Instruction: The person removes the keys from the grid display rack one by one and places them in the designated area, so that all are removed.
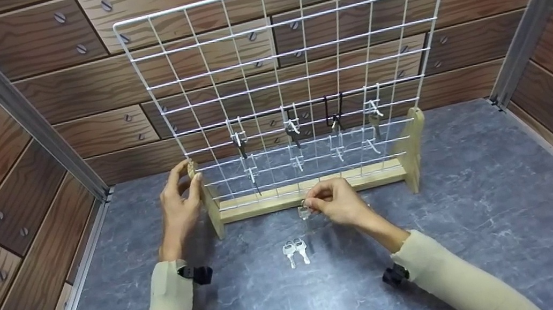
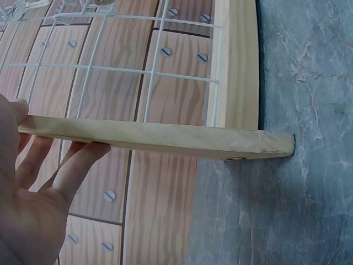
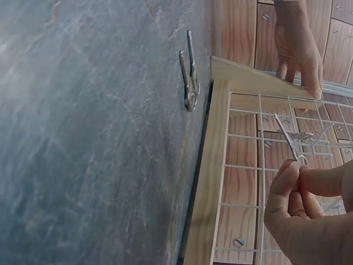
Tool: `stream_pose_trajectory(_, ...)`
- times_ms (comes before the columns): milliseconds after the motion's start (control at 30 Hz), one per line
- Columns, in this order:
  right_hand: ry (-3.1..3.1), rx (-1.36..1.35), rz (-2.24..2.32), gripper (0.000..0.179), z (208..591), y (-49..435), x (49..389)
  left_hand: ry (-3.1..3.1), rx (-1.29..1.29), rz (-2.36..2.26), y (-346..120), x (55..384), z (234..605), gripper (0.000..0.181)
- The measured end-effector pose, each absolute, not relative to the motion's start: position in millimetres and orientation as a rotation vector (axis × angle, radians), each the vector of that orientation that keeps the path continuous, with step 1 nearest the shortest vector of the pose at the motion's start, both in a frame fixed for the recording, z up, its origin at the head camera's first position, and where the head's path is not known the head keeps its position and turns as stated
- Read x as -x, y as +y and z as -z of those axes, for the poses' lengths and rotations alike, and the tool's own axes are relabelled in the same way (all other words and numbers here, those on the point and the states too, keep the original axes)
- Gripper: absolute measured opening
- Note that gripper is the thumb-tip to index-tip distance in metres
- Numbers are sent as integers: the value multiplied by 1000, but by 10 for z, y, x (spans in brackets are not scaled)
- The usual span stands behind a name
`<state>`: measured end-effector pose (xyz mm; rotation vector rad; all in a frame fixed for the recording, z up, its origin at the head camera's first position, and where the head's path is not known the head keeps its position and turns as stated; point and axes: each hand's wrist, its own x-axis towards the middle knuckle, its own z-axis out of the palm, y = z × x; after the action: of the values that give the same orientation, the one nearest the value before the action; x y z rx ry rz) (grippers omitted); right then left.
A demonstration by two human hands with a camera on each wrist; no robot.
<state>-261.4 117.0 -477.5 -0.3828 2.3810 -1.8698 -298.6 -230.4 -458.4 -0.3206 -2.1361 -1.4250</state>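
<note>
My right hand [image 1: 342,205] pinches a small silver key [image 1: 304,211] by its ring, just in front of the rack's wooden base bar [image 1: 262,208]. In the right wrist view the key [image 3: 287,134] points away from the fingertips. My left hand [image 1: 179,206] grips the top of the left wooden side post [image 2: 165,137], thumb on one side and fingers on the other. A white wire grid [image 1: 266,26] stands upright between the posts. Keys hang from an upper row of hooks, including one key [image 1: 376,122] at the right. Two silver keys [image 1: 295,249] lie on the table.
Below the upper hooks is a second row of white hooks, one of them [image 1: 338,153] near the grid's middle. The right side post [image 1: 411,152] stands on the grey marbled table [image 1: 490,211]. Wood-patterned walls [image 1: 99,88] and metal corner rails [image 1: 32,113] enclose the space.
</note>
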Motion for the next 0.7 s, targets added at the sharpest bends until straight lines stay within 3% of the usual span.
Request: stream_pose_trajectory(700, 2333, 352, 1639, 8, 4977, 1181, 2615, -2183, 298, 1339, -2298, 2974, 4586, 45)
